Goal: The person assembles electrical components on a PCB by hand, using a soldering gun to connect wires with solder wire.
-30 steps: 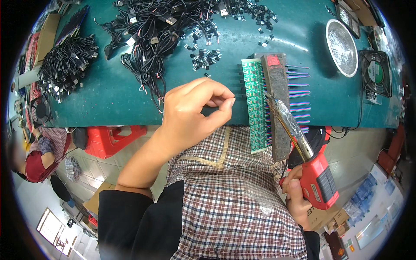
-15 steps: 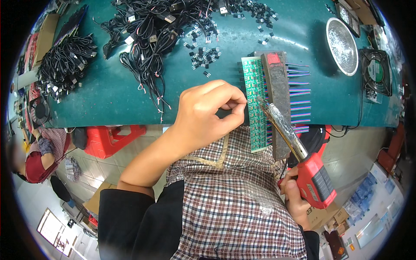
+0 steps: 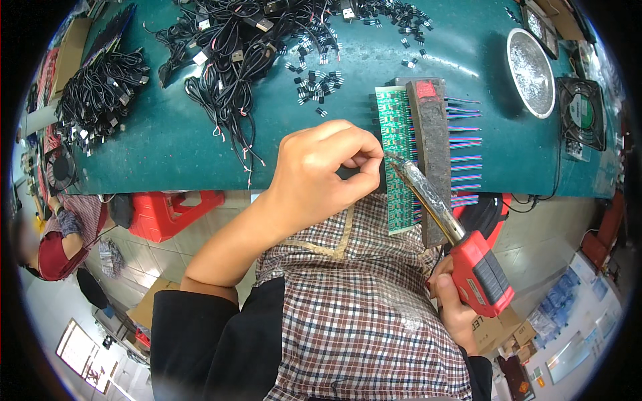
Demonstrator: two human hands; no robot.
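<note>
My right hand (image 3: 456, 309) is wrapped round the handle of a red and black soldering gun (image 3: 476, 271). Its metal barrel slants up and left, and the tip reaches the left half of a long green circuit board (image 3: 397, 200). At the board's left edge my left hand (image 3: 321, 170) is closed in a pinch, its fingertips close to the soldering tip. Whatever lies between those fingers is too small to make out. A dark, heavy bar (image 3: 435, 147) lies along the board. Beyond it, bunches of thin coloured wires (image 3: 466, 159) stick out to the right.
Black cables (image 3: 231, 87) heap at the back, beside scattered small black three-legged parts (image 3: 319, 85). Another cable bundle (image 3: 100, 93) lies far left. At right stand a metal bowl (image 3: 530, 73) and a square fan (image 3: 581, 112). A red stool (image 3: 170, 214) and another person (image 3: 67, 234) are left.
The soldering gun has moved up and left, bringing its tip from near the bar to close by my left fingertips. My left hand stays pinched at the board's edge.
</note>
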